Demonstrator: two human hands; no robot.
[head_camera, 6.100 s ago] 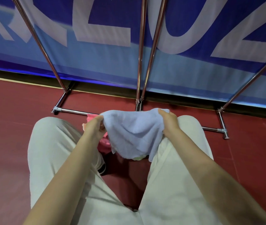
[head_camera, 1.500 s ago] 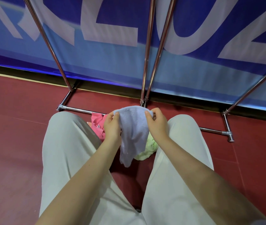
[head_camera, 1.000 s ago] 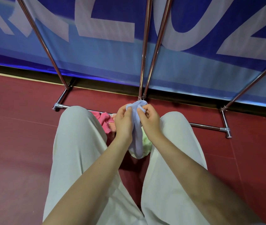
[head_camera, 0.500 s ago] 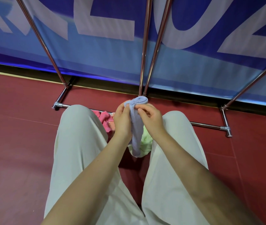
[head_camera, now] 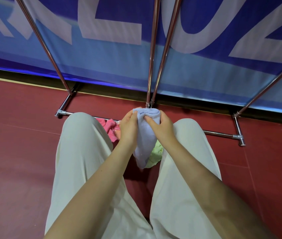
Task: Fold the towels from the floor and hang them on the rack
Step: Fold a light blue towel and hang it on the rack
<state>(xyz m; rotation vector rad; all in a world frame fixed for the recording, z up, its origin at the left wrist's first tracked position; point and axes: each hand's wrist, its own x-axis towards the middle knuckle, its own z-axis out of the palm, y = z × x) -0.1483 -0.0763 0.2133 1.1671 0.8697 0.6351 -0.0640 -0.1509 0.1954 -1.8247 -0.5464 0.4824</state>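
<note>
Pale lavender terry towel (head_camera: 145, 135), folded narrow, hangs between the knees, pinched at its top by the left hand (head_camera: 128, 128) and right hand (head_camera: 160, 126). Just beyond stands the chrome tube rack (head_camera: 151, 54); pink towel (head_camera: 110, 128) and green towel (head_camera: 154, 156) lie on the floor beneath.

This is looking like an indoor sports hall or event venue. A dark red floor (head_camera: 16, 161), smooth like court surfacing, is filling the lower frame. A large blue banner (head_camera: 102, 62) with huge white letters is stretching across the top. A chrome rack (head_camera: 151, 49) is standing against it at upper centre, its tubes resting on the floor.
</note>
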